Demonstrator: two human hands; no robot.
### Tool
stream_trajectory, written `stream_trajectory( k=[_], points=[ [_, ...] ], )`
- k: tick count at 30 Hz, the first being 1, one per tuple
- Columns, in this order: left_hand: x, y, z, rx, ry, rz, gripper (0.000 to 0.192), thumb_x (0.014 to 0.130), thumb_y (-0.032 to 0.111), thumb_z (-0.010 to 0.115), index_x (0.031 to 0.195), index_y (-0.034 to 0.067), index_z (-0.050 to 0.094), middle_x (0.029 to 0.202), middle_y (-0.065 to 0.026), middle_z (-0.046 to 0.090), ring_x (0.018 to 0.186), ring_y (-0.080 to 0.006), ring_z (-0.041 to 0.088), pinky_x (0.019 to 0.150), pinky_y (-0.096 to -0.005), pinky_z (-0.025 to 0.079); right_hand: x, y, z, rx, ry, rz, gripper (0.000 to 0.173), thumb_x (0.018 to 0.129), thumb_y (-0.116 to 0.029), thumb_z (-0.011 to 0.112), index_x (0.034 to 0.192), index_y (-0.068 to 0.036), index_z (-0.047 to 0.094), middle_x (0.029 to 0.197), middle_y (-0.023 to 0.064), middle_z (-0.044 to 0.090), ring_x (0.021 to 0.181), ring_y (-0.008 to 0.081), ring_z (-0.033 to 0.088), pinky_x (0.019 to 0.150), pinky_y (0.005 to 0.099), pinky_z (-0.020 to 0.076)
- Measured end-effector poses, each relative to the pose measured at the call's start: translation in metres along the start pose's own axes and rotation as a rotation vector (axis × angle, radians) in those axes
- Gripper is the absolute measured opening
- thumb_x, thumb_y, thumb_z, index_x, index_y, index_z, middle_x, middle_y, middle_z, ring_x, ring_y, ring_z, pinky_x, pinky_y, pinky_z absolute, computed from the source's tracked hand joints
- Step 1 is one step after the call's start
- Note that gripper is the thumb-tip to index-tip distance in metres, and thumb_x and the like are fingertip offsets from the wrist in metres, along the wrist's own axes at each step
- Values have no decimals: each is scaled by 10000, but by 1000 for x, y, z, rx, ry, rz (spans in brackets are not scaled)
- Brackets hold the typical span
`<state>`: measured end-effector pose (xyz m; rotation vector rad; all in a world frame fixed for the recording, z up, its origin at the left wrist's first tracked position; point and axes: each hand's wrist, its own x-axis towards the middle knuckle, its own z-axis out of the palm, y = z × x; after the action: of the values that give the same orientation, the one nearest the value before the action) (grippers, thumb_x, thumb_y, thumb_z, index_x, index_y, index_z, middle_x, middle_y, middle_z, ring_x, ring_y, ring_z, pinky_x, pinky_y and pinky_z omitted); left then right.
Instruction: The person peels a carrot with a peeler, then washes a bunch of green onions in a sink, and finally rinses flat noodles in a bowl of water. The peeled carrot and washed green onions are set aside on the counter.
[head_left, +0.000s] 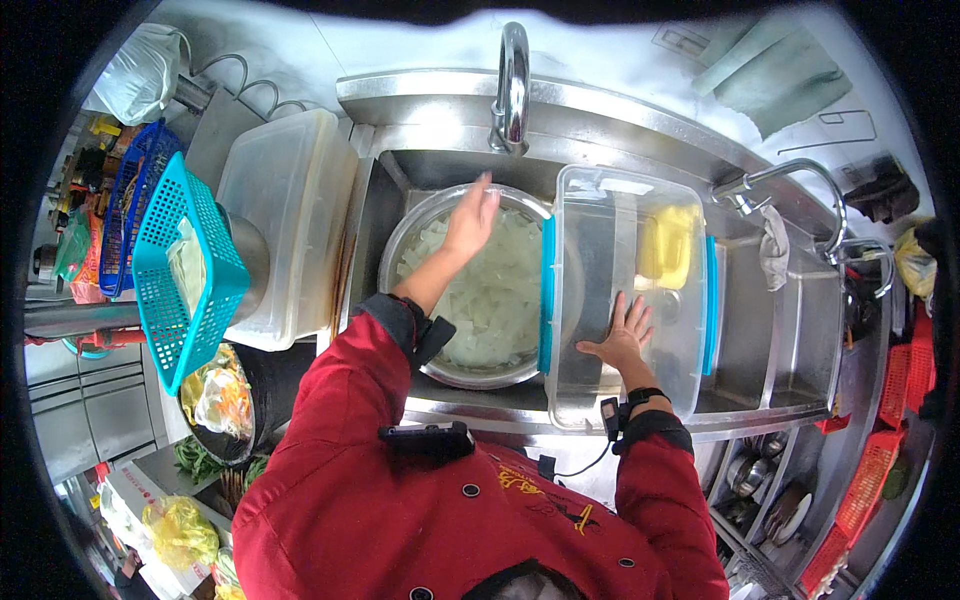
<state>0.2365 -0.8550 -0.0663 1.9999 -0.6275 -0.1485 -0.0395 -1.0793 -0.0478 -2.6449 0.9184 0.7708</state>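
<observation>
My left hand (472, 219) is held above a round metal basin (388, 247), slightly blurred, its fingers extended and nothing in its grasp. Many pale, translucent flat pieces (491, 300) lie in liquid in that basin, which stands in a steel sink. To the right, a clear plastic storage box (592, 225) with teal side handles rests across the sink. Over this box my right hand (624, 334) is spread, palm down and holding nothing; whether it presses on the plastic I cannot tell. A yellow container (670, 246) shows in or through the box.
A chrome faucet (513, 90) rises behind the basin. On the left stand a lidded plastic bin (281, 225), a teal perforated basket (225, 255) and a black bucket of food scraps (274, 394). A grey cloth (774, 244) hangs by the right-hand sinks.
</observation>
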Motion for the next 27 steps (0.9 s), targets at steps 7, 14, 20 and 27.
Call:
stream_trajectory(
  k=[7, 14, 20, 27],
  points=[
    [-150, -135, 79, 632, -775, -546, 929, 717, 497, 684, 1463, 248, 190, 1527, -181, 117, 1384, -467, 47, 979, -746, 121, 6, 0, 1, 3, 1, 12, 1391, 485, -615, 810, 1485, -204, -65, 1514, 224, -140, 1392, 415, -138, 1082, 595, -10],
    [-163, -136, 118, 561, -1251, -7, 732, 754, 424, 662, 1404, 325, 340, 1416, -147, 354, 1258, -444, 349, 958, -602, 348, 10, -1, 6, 5, 36, -4, 1395, 475, -604, 818, 1486, -194, -52, 1516, 226, -126, 1390, 420, -136, 1073, 602, -7],
    [-58, -72, 54, 400, -635, -76, 367, 872, 354, 548, 1139, 105, 589, 967, -191, 636, 836, -381, 617, 715, -456, 501, 9, -2, 3, -2, 26, 1, 1398, 473, -612, 814, 1486, -192, -52, 1513, 229, -134, 1388, 428, -135, 1071, 606, -4],
    [99, 4, 23, 333, 122, 218, 375, 901, 185, 512, 1253, 56, 498, 1131, -202, 571, 1016, -383, 554, 850, -430, 463, 7, -2, 1, -12, 9, 9, 1391, 484, -620, 804, 1485, -191, -61, 1512, 230, -145, 1389, 426, -133, 1074, 605, 1]
  ],
)
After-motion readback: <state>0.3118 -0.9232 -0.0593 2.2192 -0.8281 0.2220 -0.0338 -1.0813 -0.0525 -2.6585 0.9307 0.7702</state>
